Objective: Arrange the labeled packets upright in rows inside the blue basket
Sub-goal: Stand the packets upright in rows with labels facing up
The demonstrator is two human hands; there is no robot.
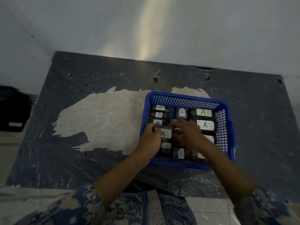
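Both hands, left hand point(150, 137) and right hand point(189, 133), grip one "A"-labelled packet point(164, 133) inside the blue basket point(183, 98).

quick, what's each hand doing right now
Left hand: closed on a dark packet with a white "A" label.
Right hand: blurred over the blue plastic basket; grip cannot be told.
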